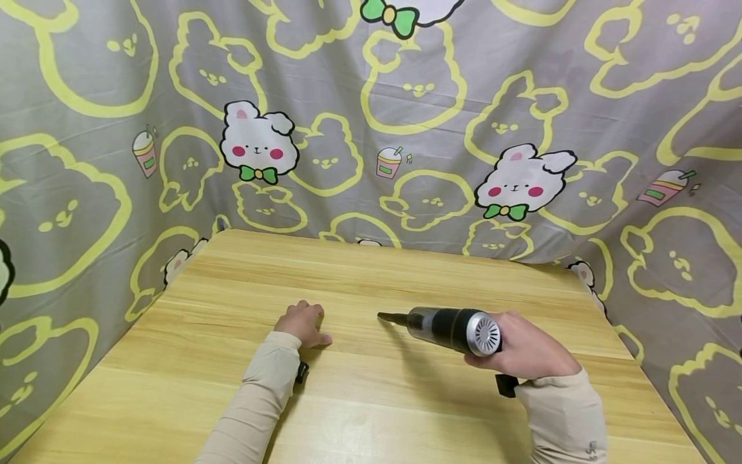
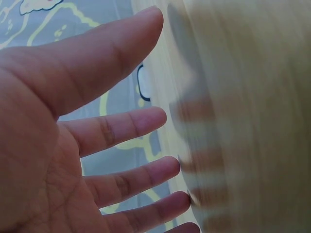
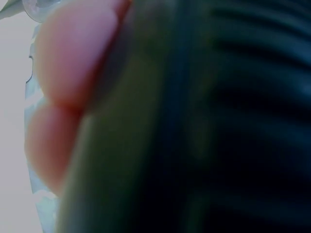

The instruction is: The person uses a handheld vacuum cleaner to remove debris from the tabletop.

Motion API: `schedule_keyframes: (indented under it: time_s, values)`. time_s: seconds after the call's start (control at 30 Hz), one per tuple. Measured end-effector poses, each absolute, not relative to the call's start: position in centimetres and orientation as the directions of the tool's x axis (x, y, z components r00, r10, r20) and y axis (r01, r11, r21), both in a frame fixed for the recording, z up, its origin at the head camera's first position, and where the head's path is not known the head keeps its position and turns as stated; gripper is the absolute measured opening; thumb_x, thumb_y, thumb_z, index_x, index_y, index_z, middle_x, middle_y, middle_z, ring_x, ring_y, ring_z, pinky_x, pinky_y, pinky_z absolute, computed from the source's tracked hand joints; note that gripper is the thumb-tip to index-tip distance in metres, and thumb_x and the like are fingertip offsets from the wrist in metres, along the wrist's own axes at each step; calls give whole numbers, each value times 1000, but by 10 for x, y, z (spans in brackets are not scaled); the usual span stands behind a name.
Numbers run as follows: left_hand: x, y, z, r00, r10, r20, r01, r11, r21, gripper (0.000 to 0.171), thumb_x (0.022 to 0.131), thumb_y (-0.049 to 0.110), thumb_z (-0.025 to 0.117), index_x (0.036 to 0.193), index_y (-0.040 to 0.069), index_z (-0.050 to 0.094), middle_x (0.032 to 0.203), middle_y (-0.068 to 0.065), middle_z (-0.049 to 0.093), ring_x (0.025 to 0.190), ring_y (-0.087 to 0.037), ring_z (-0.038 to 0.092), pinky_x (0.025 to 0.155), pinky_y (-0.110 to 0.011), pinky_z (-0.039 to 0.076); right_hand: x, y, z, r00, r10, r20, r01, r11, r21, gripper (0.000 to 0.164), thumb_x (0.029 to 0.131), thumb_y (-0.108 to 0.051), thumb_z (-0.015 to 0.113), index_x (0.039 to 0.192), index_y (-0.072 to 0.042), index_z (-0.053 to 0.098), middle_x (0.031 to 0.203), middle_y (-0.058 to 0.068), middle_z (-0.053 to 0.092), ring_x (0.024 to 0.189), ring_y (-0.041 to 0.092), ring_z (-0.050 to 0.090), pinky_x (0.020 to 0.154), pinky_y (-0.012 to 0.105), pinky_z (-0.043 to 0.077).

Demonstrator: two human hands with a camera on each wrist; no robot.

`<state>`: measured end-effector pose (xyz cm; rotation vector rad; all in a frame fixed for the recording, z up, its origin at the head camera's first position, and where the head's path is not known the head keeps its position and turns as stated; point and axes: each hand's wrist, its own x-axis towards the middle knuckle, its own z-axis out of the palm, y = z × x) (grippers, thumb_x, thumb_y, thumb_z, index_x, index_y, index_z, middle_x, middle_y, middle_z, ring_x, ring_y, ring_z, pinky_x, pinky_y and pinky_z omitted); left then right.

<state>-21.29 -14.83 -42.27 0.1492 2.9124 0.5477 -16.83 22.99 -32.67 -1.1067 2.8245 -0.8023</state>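
My right hand (image 1: 530,348) grips a handheld vacuum cleaner (image 1: 449,327) with a black body, a clear dust cup and a silver vented end. Its narrow black nozzle (image 1: 393,318) points left, low over the wooden table (image 1: 145,386). In the right wrist view the dark ribbed body of the vacuum (image 3: 252,126) fills most of the picture, with blurred fingertips (image 3: 73,53) along its edge. Left of the nozzle, my left hand (image 1: 301,324) holds nothing. The left wrist view shows its thumb and fingers (image 2: 141,174) spread and fairly straight, tips right at the tabletop.
A grey curtain (image 1: 330,84) with yellow bunny outlines, white bunnies and drink cups hangs behind the table and along both sides. Its lower hem meets the table's back edge. Both forearms wear beige sleeves (image 1: 249,399), with a small black device (image 1: 507,386) at the right wrist.
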Motion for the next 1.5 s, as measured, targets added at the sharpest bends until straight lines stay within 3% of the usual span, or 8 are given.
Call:
schedule_keyframes:
  time_s: [1.5]
  values:
    - [-210,-133,-423,-977,148,-153,91,940,328,55,79,38,75,121,7,58,126,-24,50,113,-45,46,88,-57,48,-166,248,-323,-784,-612,107,-575,649,-497,24,71,-23,81,88,-18,65,75,-9,66,65,4,59,61,29,53]
